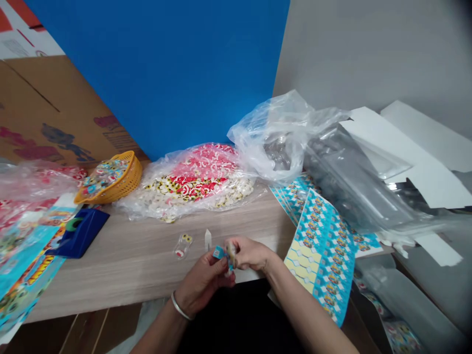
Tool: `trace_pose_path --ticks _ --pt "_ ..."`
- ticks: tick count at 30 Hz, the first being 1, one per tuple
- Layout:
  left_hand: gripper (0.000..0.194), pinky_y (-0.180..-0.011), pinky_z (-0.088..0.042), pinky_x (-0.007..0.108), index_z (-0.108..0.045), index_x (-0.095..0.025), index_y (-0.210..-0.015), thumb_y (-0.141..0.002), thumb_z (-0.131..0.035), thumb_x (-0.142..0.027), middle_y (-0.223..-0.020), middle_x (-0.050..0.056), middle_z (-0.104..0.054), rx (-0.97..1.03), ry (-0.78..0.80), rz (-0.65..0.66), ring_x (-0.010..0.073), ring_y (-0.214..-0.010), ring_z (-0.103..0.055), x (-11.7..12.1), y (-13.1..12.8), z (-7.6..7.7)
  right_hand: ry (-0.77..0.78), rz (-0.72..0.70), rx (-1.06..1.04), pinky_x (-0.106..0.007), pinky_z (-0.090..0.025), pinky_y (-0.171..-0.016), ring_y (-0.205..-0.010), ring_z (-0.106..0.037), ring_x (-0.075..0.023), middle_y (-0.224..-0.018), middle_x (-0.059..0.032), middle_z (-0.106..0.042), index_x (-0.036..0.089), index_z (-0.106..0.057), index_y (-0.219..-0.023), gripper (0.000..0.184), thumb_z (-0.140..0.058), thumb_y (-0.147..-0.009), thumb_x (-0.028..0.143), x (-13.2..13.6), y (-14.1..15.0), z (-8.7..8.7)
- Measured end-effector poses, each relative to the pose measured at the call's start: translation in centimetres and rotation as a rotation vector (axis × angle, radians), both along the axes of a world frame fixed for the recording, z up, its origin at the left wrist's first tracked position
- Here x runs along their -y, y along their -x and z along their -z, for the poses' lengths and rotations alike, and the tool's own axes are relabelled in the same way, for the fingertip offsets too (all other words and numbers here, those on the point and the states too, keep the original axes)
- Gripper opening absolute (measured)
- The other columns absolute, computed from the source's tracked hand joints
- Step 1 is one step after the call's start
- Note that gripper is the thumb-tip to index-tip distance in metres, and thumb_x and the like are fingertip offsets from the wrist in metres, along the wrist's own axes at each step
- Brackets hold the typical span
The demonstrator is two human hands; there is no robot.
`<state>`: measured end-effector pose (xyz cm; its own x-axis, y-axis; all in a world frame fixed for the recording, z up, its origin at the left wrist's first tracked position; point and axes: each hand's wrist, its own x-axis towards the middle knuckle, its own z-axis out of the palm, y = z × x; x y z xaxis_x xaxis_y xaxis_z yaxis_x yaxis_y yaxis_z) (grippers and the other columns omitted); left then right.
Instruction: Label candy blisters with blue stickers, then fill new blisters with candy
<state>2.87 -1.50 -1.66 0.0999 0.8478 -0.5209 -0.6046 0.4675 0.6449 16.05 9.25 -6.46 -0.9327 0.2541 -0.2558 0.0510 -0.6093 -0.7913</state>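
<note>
Near the table's front edge, my left hand is closed, pinching a small plastic packet with a blue sticker on its left side. My right hand pinches the same packet from the right, its fingertips touching it. Fingers cover much of the packet, so its contents are hard to make out. Just beyond my hands, a small clear case with yellow and red pieces lies flat on the table. A pale pointed strip lies between that case and my hands. Blue sticker sheets, partly peeled, lie beside my right forearm.
An open plastic bag of red, white and yellow pieces lies against the blue wall. A yellow basket of small packets and a dark blue tray-like object stand left. Clear plastic bags and white card crowd the right.
</note>
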Motion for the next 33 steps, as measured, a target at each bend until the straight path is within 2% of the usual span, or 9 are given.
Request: trace_pose_path --ticks 4,9,12,14,17,21,26,28,33 --pt "0.03 -0.061 -0.054 0.022 -0.069 -0.012 -0.082 -0.063 -0.087 -0.027 -0.069 0.002 -0.064 -0.006 0.076 -0.202 0.0085 -0.057 -0.058 0.2 1.4 0.3 0.006 -0.133 -0.034 -0.014 -0.019 -0.031 -0.033 -0.033 -0.0013 -0.047 0.0115 -0.05 0.017 -0.051 -0.068 0.046 -0.087 -0.051 0.04 -1.5 3.8 1.9" --pt "0.029 -0.064 -0.059 0.024 -0.07 -0.014 -0.089 -0.063 -0.083 -0.011 -0.086 0.004 -0.071 -0.066 0.081 -0.562 0.0124 -0.067 -0.066 -0.3 3.3 1.5 -0.001 -0.296 -0.066 -0.016 -0.024 -0.033 -0.033 -0.036 -0.004 -0.044 0.01 -0.047 0.015 -0.055 -0.069 0.057 -0.09 -0.043 0.051 -4.8 8.0 2.5" --pt "0.028 -0.065 -0.059 0.024 -0.069 -0.014 -0.091 -0.066 -0.078 -0.008 -0.09 0.004 -0.073 -0.131 0.105 -0.73 0.0135 -0.071 -0.068 -1.5 4.2 2.2 0.002 -0.263 -0.102 -0.016 -0.033 -0.04 -0.042 -0.046 -0.0055 -0.054 0.0074 -0.054 0.016 -0.056 -0.076 0.051 -0.087 -0.053 0.05 -6.4 8.2 2.0" --pt "0.027 -0.066 -0.058 0.023 -0.068 -0.013 -0.089 -0.065 -0.079 -0.011 -0.086 0.004 -0.073 -0.173 0.11 -0.799 0.0137 -0.072 -0.068 -2.4 4.2 2.2 -0.004 -0.182 -0.148 -0.018 -0.042 -0.051 -0.059 -0.057 -0.0084 -0.076 0.0021 -0.064 0.017 -0.06 -0.091 0.051 -0.081 -0.063 0.054 -6.7 7.9 1.4" --pt "0.031 -0.065 -0.055 0.021 -0.066 -0.015 -0.083 -0.059 -0.085 -0.02 -0.078 0.002 -0.072 -0.223 0.067 -0.839 0.0128 -0.069 -0.067 -4.4 3.8 2.2 -0.128 0.026 -0.183 -0.021 -0.044 -0.064 -0.078 -0.06 -0.0119 -0.095 -0.0019 -0.066 0.019 -0.062 -0.106 0.051 -0.078 -0.071 0.052 -6.7 7.8 0.6" --pt "0.034 -0.063 -0.051 0.021 -0.064 -0.016 -0.079 -0.056 -0.088 -0.026 -0.071 -0.001 -0.068 -0.248 0.0 -0.842 0.0112 -0.063 -0.063 -6.9 3.2 2.6 -0.262 0.216 -0.132 -0.022 -0.041 -0.065 -0.067 -0.053 -0.0103 -0.073 0.0037 -0.06 0.017 -0.061 -0.082 0.036 -0.079 -0.071 0.047 -6.6 7.9 0.5" --pt "0.045 -0.07 -0.052 0.027 -0.064 -0.017 -0.101 -0.064 -0.084 -0.033 -0.095 0.007 -0.071 -0.215 -0.046 -0.739 0.0172 -0.081 -0.067 -7.5 3.2 2.7 -0.305 0.42 -0.058 -0.023 -0.04 -0.062 -0.063 -0.05 -0.0109 -0.068 0.0031 -0.059 0.017 -0.062 -0.074 0.035 -0.078 -0.071 0.048 -7.4 7.2 0.9" --pt "0.046 -0.072 -0.051 0.027 -0.063 -0.018 -0.102 -0.064 -0.085 -0.032 -0.094 0.004 -0.071 -0.228 -0.058 -0.78 0.0162 -0.082 -0.067 -7.6 3.5 2.7 -0.29 0.466 -0.038 -0.023 -0.041 -0.062 -0.063 -0.051 -0.0118 -0.069 0.0019 -0.061 0.018 -0.064 -0.075 0.034 -0.078 -0.071 0.048 -7.7 6.9 0.7" --pt "0.039 -0.07 -0.05 0.022 -0.065 -0.016 -0.085 -0.056 -0.089 -0.024 -0.076 -0.002 -0.068 -0.161 -0.079 -0.809 0.0096 -0.069 -0.062 -8.1 4.5 3.3 -0.243 0.466 -0.03 -0.024 -0.043 -0.063 -0.063 -0.052 -0.0129 -0.068 0.0004 -0.063 0.018 -0.066 -0.074 0.033 -0.078 -0.072 0.048 -7.5 6.9 0.3"
